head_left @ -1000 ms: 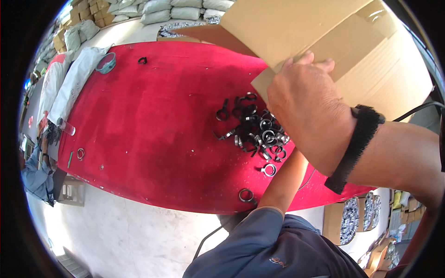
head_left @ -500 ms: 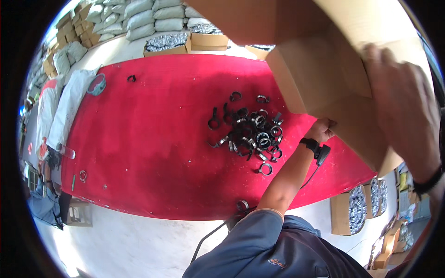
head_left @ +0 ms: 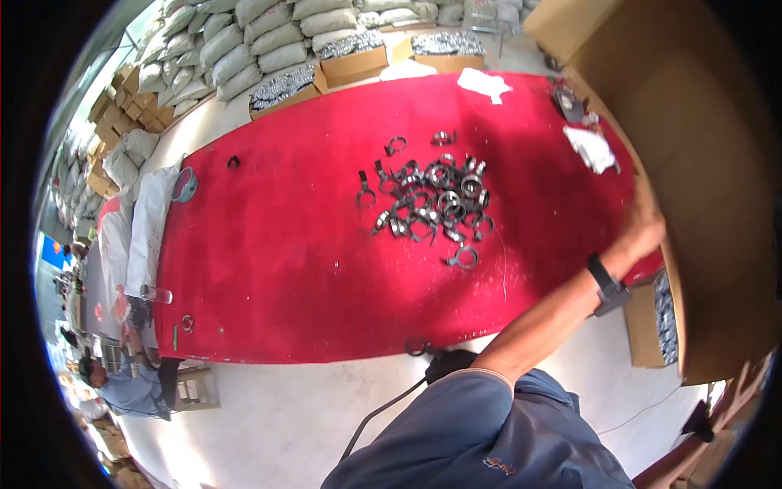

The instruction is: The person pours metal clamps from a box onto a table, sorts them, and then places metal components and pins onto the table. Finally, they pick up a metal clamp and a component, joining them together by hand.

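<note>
Your one visible hand (head_left: 643,228), with a black wristband just behind it, is closed on the lower edge of the big brown cardboard box (head_left: 700,163); which hand it is cannot be told for certain, though its arm comes up from your lower middle, and no second hand shows. The box fills the right side of the view, its long axis running from upper left down to lower right, its open inner side toward you. Just left of the grip lies the red desk (head_left: 269,244), and on its middle a loose pile of dark metal clamps (head_left: 432,200). A white crumpled wrapper (head_left: 593,149) lies near the box edge, a white paper (head_left: 484,82) at the far rim. Beyond, open cartons of metal parts (head_left: 285,85) stand before stacked grey sacks (head_left: 244,41).
</note>
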`<move>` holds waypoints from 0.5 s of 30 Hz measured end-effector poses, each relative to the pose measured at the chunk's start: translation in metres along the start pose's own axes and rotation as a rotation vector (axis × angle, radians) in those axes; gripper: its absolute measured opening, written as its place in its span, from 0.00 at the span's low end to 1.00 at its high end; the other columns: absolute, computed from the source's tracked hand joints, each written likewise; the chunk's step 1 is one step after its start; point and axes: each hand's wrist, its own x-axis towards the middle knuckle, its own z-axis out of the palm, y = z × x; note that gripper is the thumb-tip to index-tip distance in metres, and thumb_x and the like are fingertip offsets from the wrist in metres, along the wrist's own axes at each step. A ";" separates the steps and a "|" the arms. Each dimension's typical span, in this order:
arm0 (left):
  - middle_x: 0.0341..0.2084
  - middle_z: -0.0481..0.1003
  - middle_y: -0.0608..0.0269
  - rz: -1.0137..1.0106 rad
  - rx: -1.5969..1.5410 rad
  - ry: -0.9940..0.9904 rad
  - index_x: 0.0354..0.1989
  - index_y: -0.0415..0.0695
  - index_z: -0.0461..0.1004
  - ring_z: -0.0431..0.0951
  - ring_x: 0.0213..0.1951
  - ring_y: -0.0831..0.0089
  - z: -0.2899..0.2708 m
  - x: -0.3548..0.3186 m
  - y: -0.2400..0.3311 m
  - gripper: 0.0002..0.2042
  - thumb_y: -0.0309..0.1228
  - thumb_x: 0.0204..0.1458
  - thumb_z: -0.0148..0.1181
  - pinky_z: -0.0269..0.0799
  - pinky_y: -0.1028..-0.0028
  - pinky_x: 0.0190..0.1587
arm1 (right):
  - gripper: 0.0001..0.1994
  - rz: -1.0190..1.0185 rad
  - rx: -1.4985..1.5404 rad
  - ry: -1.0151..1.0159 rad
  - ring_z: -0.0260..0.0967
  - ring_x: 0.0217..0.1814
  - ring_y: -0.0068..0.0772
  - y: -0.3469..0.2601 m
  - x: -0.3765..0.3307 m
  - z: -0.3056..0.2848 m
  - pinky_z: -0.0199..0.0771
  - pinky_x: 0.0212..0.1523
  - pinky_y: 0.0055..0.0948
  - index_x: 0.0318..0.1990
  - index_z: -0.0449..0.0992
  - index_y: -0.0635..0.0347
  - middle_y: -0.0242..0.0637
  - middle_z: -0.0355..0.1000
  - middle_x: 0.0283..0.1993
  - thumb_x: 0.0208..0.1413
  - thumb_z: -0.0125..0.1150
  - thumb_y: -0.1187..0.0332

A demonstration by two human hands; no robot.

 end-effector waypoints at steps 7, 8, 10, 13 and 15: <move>0.40 0.72 0.24 -0.297 0.081 -0.754 0.76 0.32 0.38 0.72 0.35 0.39 0.105 -0.161 0.025 0.46 0.13 0.47 0.53 0.68 0.49 0.46 | 0.21 1.269 0.794 -0.255 0.71 0.47 0.24 0.296 -0.319 -0.040 0.76 0.44 0.26 0.56 0.77 0.59 0.34 0.76 0.54 0.63 0.63 0.55; 0.40 0.72 0.24 -0.309 0.086 -0.758 0.76 0.32 0.38 0.72 0.35 0.39 0.099 -0.159 0.048 0.46 0.13 0.47 0.53 0.68 0.49 0.46 | 0.18 1.324 0.978 -0.482 0.72 0.42 0.23 0.312 -0.356 -0.054 0.75 0.38 0.25 0.50 0.80 0.61 0.35 0.77 0.50 0.64 0.63 0.55; 0.46 0.72 0.22 -0.449 0.235 -1.021 0.78 0.36 0.36 0.74 0.42 0.37 0.094 -0.165 0.062 0.49 0.12 0.45 0.54 0.70 0.48 0.50 | 0.14 1.511 0.908 -0.603 0.70 0.33 0.20 0.301 -0.426 -0.054 0.69 0.28 0.23 0.40 0.81 0.59 0.33 0.78 0.41 0.64 0.62 0.57; 0.46 0.72 0.23 -0.245 0.419 -0.866 0.78 0.39 0.36 0.76 0.46 0.35 0.132 -0.263 -0.032 0.50 0.12 0.45 0.56 0.74 0.48 0.49 | 0.10 1.800 0.500 -0.020 0.67 0.29 0.18 0.205 -0.516 -0.040 0.62 0.24 0.18 0.36 0.79 0.56 0.29 0.76 0.35 0.62 0.62 0.60; 0.48 0.72 0.24 -0.377 0.475 -0.990 0.77 0.37 0.38 0.78 0.48 0.36 0.159 -0.281 -0.042 0.49 0.12 0.45 0.56 0.77 0.50 0.50 | 0.18 1.465 0.492 -0.345 0.75 0.38 0.27 0.218 -0.567 -0.089 0.76 0.32 0.20 0.48 0.78 0.65 0.38 0.78 0.45 0.64 0.61 0.57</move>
